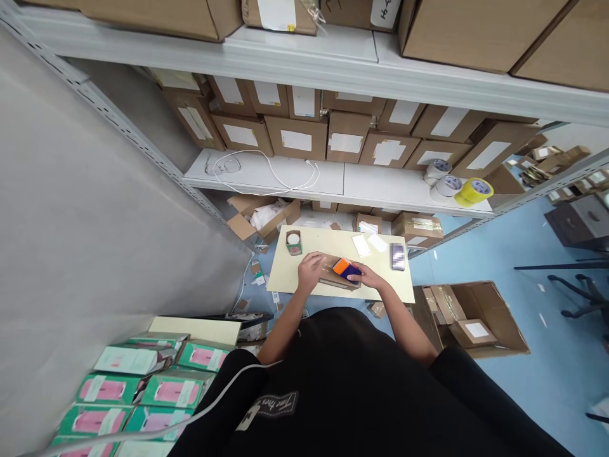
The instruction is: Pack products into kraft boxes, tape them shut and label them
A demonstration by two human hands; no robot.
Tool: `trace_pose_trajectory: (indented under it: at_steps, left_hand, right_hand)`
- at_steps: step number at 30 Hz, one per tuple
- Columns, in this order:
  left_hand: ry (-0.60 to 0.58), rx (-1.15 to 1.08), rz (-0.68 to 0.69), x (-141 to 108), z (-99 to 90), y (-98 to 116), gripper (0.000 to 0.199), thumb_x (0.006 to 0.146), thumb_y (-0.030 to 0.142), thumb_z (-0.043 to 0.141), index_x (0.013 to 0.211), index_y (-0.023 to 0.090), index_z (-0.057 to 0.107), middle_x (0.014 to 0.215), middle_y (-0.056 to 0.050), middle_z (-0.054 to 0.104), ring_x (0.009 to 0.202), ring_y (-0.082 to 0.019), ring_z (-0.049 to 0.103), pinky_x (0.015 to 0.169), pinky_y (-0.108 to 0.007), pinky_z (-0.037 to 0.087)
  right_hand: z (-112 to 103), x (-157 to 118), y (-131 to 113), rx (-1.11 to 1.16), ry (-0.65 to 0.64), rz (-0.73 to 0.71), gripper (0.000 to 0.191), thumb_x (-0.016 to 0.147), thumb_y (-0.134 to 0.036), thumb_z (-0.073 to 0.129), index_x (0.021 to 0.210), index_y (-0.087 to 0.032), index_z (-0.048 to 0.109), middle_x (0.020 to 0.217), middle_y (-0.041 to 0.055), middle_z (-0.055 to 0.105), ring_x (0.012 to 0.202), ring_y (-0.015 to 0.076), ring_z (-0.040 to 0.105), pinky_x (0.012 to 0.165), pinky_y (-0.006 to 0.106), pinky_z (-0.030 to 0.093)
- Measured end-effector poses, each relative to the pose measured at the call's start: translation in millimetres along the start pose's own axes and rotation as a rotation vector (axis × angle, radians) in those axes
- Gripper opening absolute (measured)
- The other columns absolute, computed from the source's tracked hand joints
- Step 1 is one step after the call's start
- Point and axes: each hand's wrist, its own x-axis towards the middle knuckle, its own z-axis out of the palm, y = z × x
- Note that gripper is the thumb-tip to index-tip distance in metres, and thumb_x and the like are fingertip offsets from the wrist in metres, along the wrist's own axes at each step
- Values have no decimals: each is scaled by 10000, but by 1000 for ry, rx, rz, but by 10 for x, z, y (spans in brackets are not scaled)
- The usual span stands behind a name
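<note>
My right hand point(365, 275) is closed on a small orange and dark blue box point(346, 270), gripping its right end. That box is tilted above a brown cardboard box point(332, 277) on the pale yellow table point(285, 276). My left hand point(311, 269) touches the left end of the cardboard box, its fingers bent over the edge; whether they grip it is hard to tell. A green box with a white round item point(294, 241) stands at the table's back left. White papers point(361, 245) and a dark phone-like object point(397, 257) lie towards the right.
Behind the table, a shelf point(380, 184) bears cardboard boxes point(297, 136), a white cable point(271, 168) and tape rolls point(476, 189). An open carton point(509, 317) with boxes stands on the floor at right. Green and pink boxes point(174, 390) are stacked at lower left.
</note>
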Motion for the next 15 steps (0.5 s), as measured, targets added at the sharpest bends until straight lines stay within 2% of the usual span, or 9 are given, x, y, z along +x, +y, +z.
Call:
trace_pose_trajectory:
  at_steps: [3,7,11,15]
  left_hand:
    - [102,-118,-321,24,-13,-193,385,923,537,680,904,179,819,1006,-112,791,975,-236,728,838,-338,595]
    - [126,-241,-696,9,-22,-518,448,786,582,771,879,147,821,913,-119,804,880,-238,730,738,-310,558]
    - [135,-298,-866,-27,-3,-759,440,681,542,849,861,141,824,976,-140,811,828,-217,724,709,-295,533]
    - [138,-285,-930,-53,27,-907,418,656,519,869,827,141,818,952,-145,806,743,-185,704,674,-288,520]
  right_hand:
    - [-21,29,-87,-89,-23,8,617,793,-574,796,1263,-189,689,1156,77,742,1031,277,676,919,379,539]
    - [-11,151,-213,-340,-9,19,519,876,-678,675,1087,-207,732,1009,56,755,904,244,676,813,327,508]
    - [26,363,-297,-564,62,56,623,932,-793,506,844,-212,713,817,44,728,771,215,646,697,284,435]
    - [54,534,-342,-686,69,69,667,942,-819,469,817,-214,720,846,71,756,804,224,669,688,268,406]
